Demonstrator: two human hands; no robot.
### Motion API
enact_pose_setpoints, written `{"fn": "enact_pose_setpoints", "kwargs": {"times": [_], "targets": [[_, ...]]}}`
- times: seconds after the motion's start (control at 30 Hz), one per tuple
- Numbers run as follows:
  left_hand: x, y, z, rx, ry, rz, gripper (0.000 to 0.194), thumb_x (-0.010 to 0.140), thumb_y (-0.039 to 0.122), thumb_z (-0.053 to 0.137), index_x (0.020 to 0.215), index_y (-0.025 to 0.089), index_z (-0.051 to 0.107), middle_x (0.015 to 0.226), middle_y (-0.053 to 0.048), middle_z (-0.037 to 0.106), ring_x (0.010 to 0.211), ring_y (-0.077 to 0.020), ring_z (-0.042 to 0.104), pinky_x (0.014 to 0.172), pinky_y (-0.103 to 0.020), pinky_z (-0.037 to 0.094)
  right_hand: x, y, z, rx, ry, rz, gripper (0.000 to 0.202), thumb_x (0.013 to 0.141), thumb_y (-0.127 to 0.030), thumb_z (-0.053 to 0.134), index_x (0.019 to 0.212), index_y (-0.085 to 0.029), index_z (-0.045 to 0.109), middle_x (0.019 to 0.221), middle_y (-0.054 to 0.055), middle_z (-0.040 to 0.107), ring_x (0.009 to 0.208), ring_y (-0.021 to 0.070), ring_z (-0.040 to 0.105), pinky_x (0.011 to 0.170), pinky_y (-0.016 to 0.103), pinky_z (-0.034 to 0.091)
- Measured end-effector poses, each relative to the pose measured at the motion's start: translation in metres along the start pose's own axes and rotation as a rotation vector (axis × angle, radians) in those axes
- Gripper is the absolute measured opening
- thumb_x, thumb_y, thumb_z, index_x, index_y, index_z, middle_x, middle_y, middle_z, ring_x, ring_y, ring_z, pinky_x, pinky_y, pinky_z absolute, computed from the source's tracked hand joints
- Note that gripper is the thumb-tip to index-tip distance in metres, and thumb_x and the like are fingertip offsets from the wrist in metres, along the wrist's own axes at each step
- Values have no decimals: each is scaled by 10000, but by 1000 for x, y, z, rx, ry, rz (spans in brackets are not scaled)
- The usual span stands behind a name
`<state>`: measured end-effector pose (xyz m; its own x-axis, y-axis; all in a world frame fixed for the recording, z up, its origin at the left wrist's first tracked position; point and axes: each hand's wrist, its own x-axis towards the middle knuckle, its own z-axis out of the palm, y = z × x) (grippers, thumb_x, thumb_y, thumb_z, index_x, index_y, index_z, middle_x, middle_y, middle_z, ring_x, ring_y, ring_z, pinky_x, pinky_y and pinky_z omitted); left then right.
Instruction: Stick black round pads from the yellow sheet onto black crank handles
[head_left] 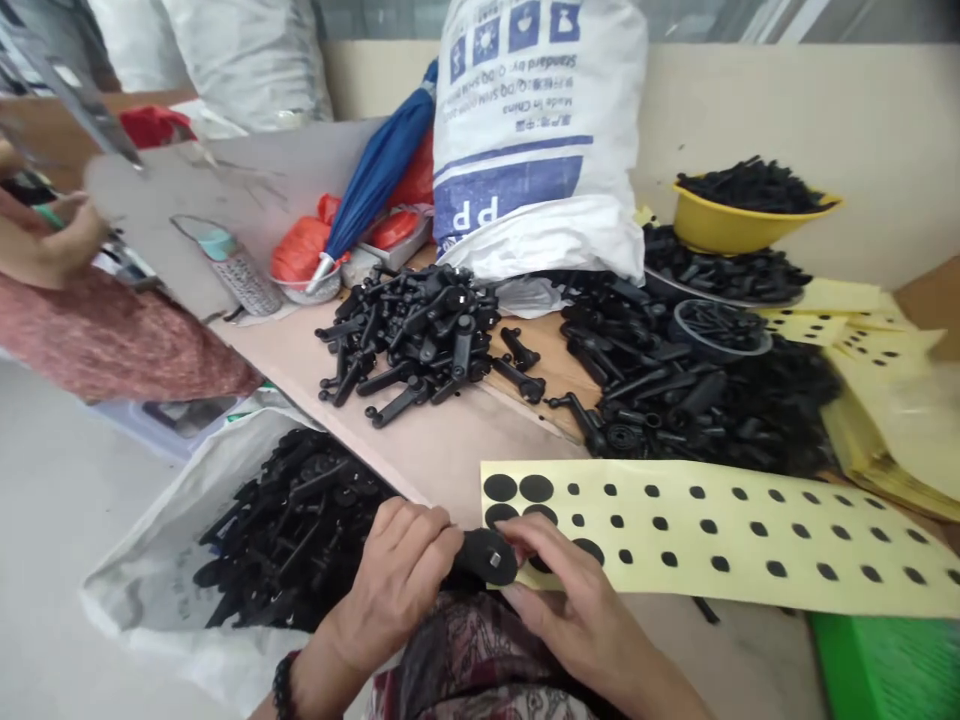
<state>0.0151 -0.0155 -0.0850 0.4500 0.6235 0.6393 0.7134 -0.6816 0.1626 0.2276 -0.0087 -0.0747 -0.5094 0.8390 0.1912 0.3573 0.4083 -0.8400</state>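
Note:
My left hand (409,570) is closed around a black plastic crank handle (480,558) at the front of the table. The handle's broad round end faces up and has a small square metal piece in it. My right hand (566,590) pinches the rim of that round end between thumb and fingers. Whether a thin disc is also between those fingers, I cannot tell. Just behind my right hand lies a yellow backing sheet (675,590) with large round black stickers (501,488) at its left end and rows of small black dots.
A pile of crank handles (420,340) sits behind my hands. An open white sack (135,580) of black parts stands lower left. Farther right are loose black parts (675,400), a yellow bowl (720,230) and a green crate (885,670). Another person (112,310) is at left.

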Motion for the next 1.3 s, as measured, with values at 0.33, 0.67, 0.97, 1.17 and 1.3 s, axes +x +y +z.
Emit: {"fn": "enact_pose_setpoints", "kwargs": {"times": [0.33, 0.67, 0.97, 1.17, 1.3], "targets": [[27, 4, 17, -55, -20, 81, 203, 913, 40, 367, 949, 120, 550, 848, -84, 608, 756, -172, 505, 700, -323, 388, -4, 5, -10, 44, 66, 41, 267, 875, -192, 516, 1142, -206, 517, 1036, 68, 618, 907, 195, 601, 796, 313, 524], [45, 9, 27, -70, -73, 131, 205, 920, 46, 368, 940, 129, 555, 853, -81, 614, 754, -169, 505, 699, -313, 398, -10, 14, -20, 26, 142, 38, 317, 846, -177, 543, 1160, -198, 508, 1068, 74, 633, 965, 200, 617, 836, 305, 523], [69, 9, 42, -155, -59, 178, 188, 896, 34, 404, 968, 114, 558, 903, -107, 610, 838, -196, 521, 748, -353, 443, -11, 19, -33, 59, 202, 54, 255, 866, -229, 547, 1119, -201, 524, 1016, 65, 634, 910, 191, 613, 789, 295, 511], [75, 14, 52, -199, -31, 20, 353, 844, 12, 481, 1178, 128, 501, 1225, -172, 527, 1161, -259, 465, 952, -429, 432, -8, 20, -40, -6, 395, 74, 192, 831, -183, 571, 1021, -209, 556, 923, 47, 649, 836, 190, 624, 739, 286, 516], [75, 19, 52, -290, -81, -98, 401, 873, 64, 476, 1265, 143, 450, 1316, -172, 472, 1245, -246, 427, 1003, -423, 423, -7, 22, -41, -10, 426, 72, 199, 832, -193, 563, 1031, -207, 562, 913, 44, 647, 823, 186, 627, 723, 279, 526]]}}
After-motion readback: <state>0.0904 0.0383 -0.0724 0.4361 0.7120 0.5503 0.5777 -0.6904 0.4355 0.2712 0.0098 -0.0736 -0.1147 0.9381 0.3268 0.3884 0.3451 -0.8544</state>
